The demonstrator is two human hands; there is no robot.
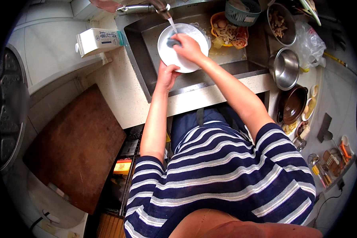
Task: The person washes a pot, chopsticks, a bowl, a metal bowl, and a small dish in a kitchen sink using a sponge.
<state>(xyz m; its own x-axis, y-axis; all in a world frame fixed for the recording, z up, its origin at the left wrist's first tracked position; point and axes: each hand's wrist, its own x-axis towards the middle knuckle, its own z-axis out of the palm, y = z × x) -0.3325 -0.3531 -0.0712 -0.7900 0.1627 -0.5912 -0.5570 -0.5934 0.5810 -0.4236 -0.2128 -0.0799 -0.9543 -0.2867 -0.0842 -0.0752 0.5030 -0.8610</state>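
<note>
A white plate [193, 61] is tilted over the stainless steel sink [145, 44], its near rim gripped by my left hand [167, 76]. Water runs from the metal faucet [163, 10] onto the plate's far part. My right hand [189, 47] presses a dark scrubbing pad [173, 42] against the plate's inner face, under the stream. The pad is blurred, and its exact kind is unclear.
In the sink's far right corner, an orange basket [213, 25] holds food scraps beneath a teal basket [243, 18]. A milk carton [99, 42] stands left. Steel bowls [284, 68] and a brown pot [292, 104] line the right counter. A wooden board [77, 148] leans at lower left.
</note>
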